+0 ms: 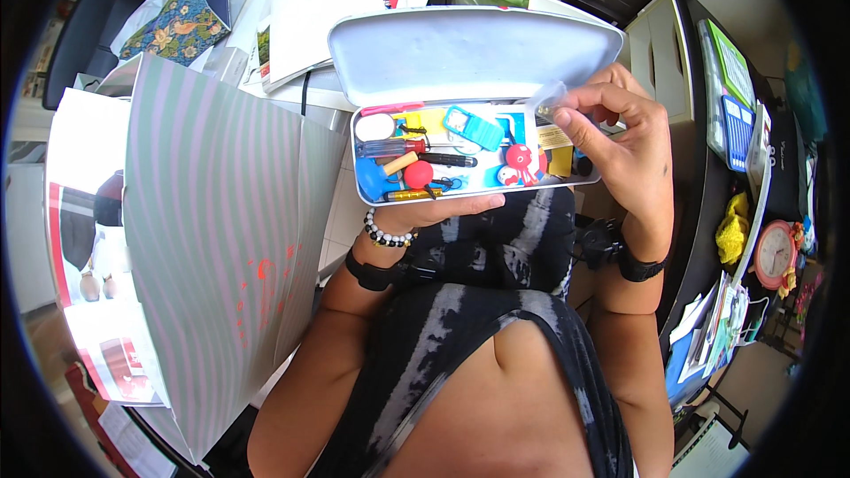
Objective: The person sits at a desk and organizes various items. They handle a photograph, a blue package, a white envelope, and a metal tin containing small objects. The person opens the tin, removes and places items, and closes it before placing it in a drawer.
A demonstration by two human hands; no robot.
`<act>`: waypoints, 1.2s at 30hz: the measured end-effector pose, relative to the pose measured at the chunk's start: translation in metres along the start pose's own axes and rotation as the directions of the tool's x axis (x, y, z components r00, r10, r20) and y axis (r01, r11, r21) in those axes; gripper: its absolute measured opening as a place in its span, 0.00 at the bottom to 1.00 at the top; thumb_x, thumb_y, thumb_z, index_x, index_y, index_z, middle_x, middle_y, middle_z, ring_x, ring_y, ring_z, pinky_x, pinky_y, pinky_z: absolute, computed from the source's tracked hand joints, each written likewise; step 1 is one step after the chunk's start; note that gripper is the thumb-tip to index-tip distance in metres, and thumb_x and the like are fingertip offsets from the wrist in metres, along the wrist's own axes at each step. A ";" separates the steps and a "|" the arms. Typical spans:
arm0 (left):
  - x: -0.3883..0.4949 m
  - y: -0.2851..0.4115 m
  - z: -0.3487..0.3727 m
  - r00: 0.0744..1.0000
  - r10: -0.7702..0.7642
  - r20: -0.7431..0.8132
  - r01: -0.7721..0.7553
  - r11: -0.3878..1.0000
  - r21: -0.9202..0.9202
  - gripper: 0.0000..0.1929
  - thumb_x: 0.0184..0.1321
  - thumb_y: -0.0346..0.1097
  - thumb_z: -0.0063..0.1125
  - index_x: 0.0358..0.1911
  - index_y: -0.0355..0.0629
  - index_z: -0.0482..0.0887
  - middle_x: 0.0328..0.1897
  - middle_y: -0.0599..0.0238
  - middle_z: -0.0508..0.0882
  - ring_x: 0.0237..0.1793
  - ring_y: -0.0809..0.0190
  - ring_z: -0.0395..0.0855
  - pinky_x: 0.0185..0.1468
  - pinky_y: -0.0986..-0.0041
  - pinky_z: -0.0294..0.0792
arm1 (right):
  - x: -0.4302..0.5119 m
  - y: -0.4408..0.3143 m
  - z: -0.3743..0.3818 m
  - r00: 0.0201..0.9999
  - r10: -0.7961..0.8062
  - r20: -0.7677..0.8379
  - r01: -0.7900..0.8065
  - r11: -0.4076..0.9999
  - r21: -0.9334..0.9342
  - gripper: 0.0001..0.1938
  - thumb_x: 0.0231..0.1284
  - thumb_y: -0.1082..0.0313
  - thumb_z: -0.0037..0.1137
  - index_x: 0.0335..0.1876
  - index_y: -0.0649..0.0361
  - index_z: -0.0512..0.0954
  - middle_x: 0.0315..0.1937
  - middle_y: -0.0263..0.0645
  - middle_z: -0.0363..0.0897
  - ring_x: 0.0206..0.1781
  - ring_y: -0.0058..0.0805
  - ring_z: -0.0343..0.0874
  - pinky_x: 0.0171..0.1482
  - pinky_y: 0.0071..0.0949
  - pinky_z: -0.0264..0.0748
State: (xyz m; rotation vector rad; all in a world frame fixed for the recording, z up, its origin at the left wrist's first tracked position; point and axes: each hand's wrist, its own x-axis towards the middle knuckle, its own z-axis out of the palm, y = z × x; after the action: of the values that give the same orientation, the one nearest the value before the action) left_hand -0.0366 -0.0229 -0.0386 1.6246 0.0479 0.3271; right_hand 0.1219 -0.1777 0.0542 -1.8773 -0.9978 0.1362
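An open white metal pencil case (pixel 475 198) rests on my left hand (pixel 435 210), whose thumb or a finger shows at its front edge. My right hand (pixel 614 126) pinches a small clear plastic bag (pixel 546 101) over the case's right part; what the bag holds is too small to tell. The hinged lid (pixel 475 53) stands raised behind. Inside lie a screwdriver (pixel 392 148) with a clear and red handle, a blue plastic item (pixel 475 127), a black pen-like stick (pixel 448 159), a red ball (pixel 418 174), a white round piece (pixel 374 127) and a red octopus-like figure (pixel 520 157).
A large striped paper bag (pixel 219 232) stands close at the left. Papers (pixel 325 20) and a flowered cloth item (pixel 176 26) lie behind. Along the right, a dark shelf unit (pixel 697 199) bears a yellow cloth (pixel 732 229), a pink clock (pixel 775 254) and papers (pixel 704 338).
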 end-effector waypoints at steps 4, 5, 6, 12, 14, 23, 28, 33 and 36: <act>0.001 0.000 -0.002 0.998 0.056 -0.001 -0.056 0.995 0.082 0.29 0.43 0.33 0.76 0.51 0.39 0.76 0.49 0.64 0.82 0.48 0.67 0.80 0.52 0.76 0.73 | 0.001 -0.010 -0.001 0.998 -0.058 -0.029 0.055 0.992 -0.112 0.08 0.43 0.71 0.69 0.31 0.62 0.83 0.25 0.35 0.71 0.30 0.25 0.70 0.33 0.23 0.67; 0.001 0.000 -0.001 0.999 0.047 -0.005 -0.047 0.996 0.078 0.29 0.44 0.33 0.75 0.51 0.39 0.76 0.49 0.64 0.82 0.48 0.67 0.80 0.52 0.76 0.73 | 0.001 -0.014 0.001 0.995 -0.083 -0.051 0.076 0.989 -0.127 0.09 0.42 0.72 0.69 0.31 0.61 0.83 0.25 0.35 0.72 0.30 0.26 0.71 0.34 0.23 0.68; 0.001 0.000 0.000 1.000 -0.016 -0.004 0.016 1.000 -0.026 0.28 0.44 0.33 0.75 0.51 0.39 0.76 0.49 0.65 0.82 0.48 0.67 0.80 0.52 0.76 0.73 | 0.001 -0.018 0.005 0.988 -0.156 -0.001 0.155 0.984 -0.091 0.09 0.41 0.72 0.69 0.31 0.61 0.83 0.26 0.36 0.72 0.31 0.28 0.72 0.34 0.24 0.68; 0.005 -0.003 0.005 0.997 0.075 0.021 -0.070 0.985 -0.160 0.26 0.46 0.31 0.73 0.51 0.44 0.76 0.49 0.68 0.80 0.50 0.66 0.78 0.56 0.74 0.71 | -0.001 -0.033 0.033 0.904 -0.285 0.319 0.348 0.924 -0.160 0.13 0.31 0.73 0.70 0.30 0.62 0.83 0.26 0.37 0.67 0.34 0.36 0.68 0.39 0.30 0.65; 0.005 -0.002 0.003 0.998 0.059 0.033 -0.054 0.989 -0.141 0.26 0.46 0.32 0.73 0.51 0.44 0.76 0.49 0.68 0.80 0.50 0.66 0.78 0.56 0.74 0.71 | 0.000 -0.033 0.033 0.903 -0.291 0.316 0.352 0.923 -0.155 0.12 0.33 0.75 0.68 0.30 0.63 0.82 0.27 0.37 0.68 0.34 0.35 0.69 0.38 0.28 0.66; 0.007 0.012 0.003 0.991 -0.133 0.014 0.134 0.977 -0.169 0.27 0.42 0.35 0.77 0.48 0.39 0.79 0.47 0.65 0.83 0.47 0.67 0.81 0.52 0.76 0.74 | 0.007 -0.026 0.008 0.979 -0.129 0.155 0.140 0.988 -0.064 0.07 0.40 0.77 0.64 0.28 0.67 0.79 0.26 0.41 0.73 0.32 0.36 0.74 0.36 0.29 0.70; 0.006 0.017 0.005 0.987 -0.159 -0.037 0.152 0.976 -0.159 0.27 0.41 0.38 0.78 0.46 0.40 0.80 0.45 0.66 0.84 0.46 0.68 0.81 0.49 0.77 0.75 | 0.009 -0.023 0.000 0.982 -0.117 0.148 0.135 0.984 -0.118 0.10 0.39 0.78 0.65 0.31 0.65 0.79 0.26 0.40 0.72 0.31 0.36 0.73 0.35 0.29 0.69; 0.005 0.009 0.003 0.987 -0.159 0.038 0.163 0.973 -0.165 0.28 0.44 0.37 0.76 0.50 0.42 0.77 0.50 0.65 0.81 0.51 0.66 0.79 0.54 0.75 0.72 | 0.013 -0.031 0.011 0.957 -0.252 0.141 0.277 0.940 -0.201 0.12 0.37 0.78 0.66 0.33 0.62 0.80 0.29 0.39 0.72 0.34 0.37 0.73 0.38 0.29 0.70; 0.006 -0.003 0.000 0.993 -0.037 0.114 0.047 0.996 -0.082 0.31 0.46 0.37 0.74 0.55 0.44 0.73 0.57 0.65 0.77 0.56 0.64 0.75 0.59 0.73 0.69 | 0.011 -0.038 0.032 0.895 -0.379 0.233 0.420 0.893 -0.161 0.15 0.33 0.76 0.68 0.35 0.60 0.82 0.29 0.38 0.70 0.36 0.36 0.73 0.39 0.29 0.69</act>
State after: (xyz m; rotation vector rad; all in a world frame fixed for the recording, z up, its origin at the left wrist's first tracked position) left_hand -0.0301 -0.0217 -0.0404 1.5537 -0.0169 0.2021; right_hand 0.0912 -0.1405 0.0712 -1.8210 -1.5706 -0.0328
